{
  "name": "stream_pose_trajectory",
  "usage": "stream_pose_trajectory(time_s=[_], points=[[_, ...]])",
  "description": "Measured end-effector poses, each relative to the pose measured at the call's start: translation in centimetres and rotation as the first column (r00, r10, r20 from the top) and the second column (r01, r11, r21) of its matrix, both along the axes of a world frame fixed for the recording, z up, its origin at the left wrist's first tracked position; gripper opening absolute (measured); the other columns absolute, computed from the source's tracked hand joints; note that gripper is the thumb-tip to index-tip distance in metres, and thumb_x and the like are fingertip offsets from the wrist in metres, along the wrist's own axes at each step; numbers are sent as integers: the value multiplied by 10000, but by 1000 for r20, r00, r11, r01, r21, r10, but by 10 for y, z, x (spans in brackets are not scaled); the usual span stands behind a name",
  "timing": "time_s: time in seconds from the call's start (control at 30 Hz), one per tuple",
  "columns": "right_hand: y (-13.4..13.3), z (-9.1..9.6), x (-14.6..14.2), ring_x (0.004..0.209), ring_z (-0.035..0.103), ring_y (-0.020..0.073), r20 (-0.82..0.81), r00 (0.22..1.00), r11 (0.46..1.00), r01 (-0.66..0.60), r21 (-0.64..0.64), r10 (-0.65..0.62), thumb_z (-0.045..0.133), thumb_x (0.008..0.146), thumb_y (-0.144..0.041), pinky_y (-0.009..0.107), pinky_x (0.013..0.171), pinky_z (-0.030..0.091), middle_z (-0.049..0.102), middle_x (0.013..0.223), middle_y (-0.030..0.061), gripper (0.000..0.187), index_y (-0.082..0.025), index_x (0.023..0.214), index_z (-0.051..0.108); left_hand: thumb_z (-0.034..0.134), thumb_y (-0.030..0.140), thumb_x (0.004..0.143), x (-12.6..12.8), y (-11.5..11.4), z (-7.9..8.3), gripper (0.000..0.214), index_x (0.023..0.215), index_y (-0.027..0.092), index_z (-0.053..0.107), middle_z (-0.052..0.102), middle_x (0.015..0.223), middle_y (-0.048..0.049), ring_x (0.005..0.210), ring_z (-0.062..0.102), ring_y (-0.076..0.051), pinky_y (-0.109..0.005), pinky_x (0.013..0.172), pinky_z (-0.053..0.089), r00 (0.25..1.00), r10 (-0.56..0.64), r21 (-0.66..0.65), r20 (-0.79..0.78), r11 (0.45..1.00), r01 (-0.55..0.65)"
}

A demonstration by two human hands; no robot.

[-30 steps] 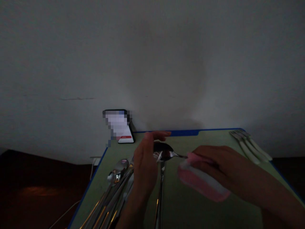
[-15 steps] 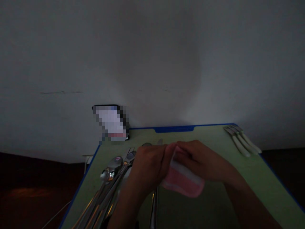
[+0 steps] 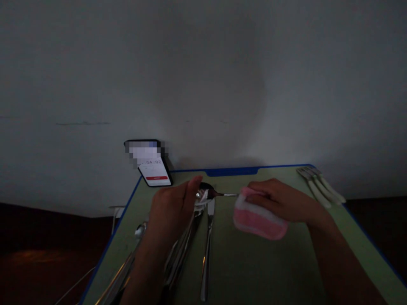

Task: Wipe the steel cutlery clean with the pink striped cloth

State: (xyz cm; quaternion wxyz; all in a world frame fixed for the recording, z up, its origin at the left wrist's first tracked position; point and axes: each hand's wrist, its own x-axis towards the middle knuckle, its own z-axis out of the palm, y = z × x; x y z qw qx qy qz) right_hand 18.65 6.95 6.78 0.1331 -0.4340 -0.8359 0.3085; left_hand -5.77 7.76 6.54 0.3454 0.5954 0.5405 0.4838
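My left hand is closed at the bowl end of a metal spoon, thumb on top; its fingers are mostly hidden behind the hand. The spoon lies sideways above the table, its handle running right into a pink and white cloth. My right hand is closed on this cloth, pinching it around the spoon's handle, and the cloth's lower part hangs loose. Under my hands a table knife lies lengthwise on the table. More metal cutlery lies beneath and beside my left arm, partly covered.
The light green table has a blue rim and stands against a grey wall. A phone with a lit screen leans at the back left. Several forks with pale handles lie at the back right.
My hands have moved apart, the right one sliding rightward with the cloth and the left one leftward. The spoon's bowl and part of its handle now show between them.
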Motion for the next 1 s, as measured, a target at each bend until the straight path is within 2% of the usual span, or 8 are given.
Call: stream_pose_trajectory(time_s=[0.1,0.23,0.33,0.4,0.5,0.7,0.8,1.0], points=[[-2,6,13,607,491,104,28,999,999,17,-48,-16,397,894,-399,238,573,344,528,656,-10,297,-171,750,520,670,68,680,-2,-3,4,276,428,156,598,441,361,33,355,360,-83,-205,396,151,997,-7,36,-81,999,10],[-4,11,23,573,456,96,-13,999,993,28,-118,-29,373,892,-439,228,525,342,497,634,-21,335,-175,743,516,648,92,715,-7,-7,5,273,452,139,591,453,374,30,370,377,-78,-174,370,215,997,-40,-30,61,999,42],[-6,9,31,579,470,108,-51,993,975,93,-200,-105,356,882,-486,228,517,376,508,640,-13,375,-181,766,540,608,86,751,-12,-9,7,101,714,147,680,560,484,15,433,475,-92,-146,408,337,958,-149,-78,246,982,173],[-8,5,37,600,501,122,-64,980,953,165,-252,-187,369,867,-510,230,513,397,540,661,-3,387,-190,782,569,602,73,752,-13,-11,12,225,949,156,672,628,595,-8,509,552,-112,-155,476,423,913,-212,-86,349,963,257],[-12,0,42,622,527,138,-95,957,927,236,-293,-274,407,846,-517,233,509,413,574,679,10,379,-203,768,603,635,51,718,-7,-16,19,305,1008,140,668,690,773,-66,654,625,-132,-149,568,478,881,-231,-90,412,952,292],[-13,8,28,542,447,90,-174,974,919,70,-387,-147,419,846,-516,198,457,362,494,638,-16,372,-172,775,540,636,178,760,7,-19,18,219,971,142,683,697,949,-120,815,665,-198,-215,690,525,905,-235,-48,354,962,269],[-12,15,16,513,388,69,-170,984,944,-16,-328,-43,410,858,-501,186,439,312,427,606,-41,359,-168,748,487,627,221,773,8,-16,14,214,965,144,679,704,914,-119,714,679,-185,-217,628,531,928,-232,-71,293,962,263],[-13,14,-1,532,348,69,-104,995,997,-7,-82,-2,377,893,-433,209,483,278,380,597,-50,336,-175,684,425,670,195,723,6,-15,15,212,931,154,681,714,843,-89,680,673,-153,-161,559,507,954,-222,-94,202,965,245]])
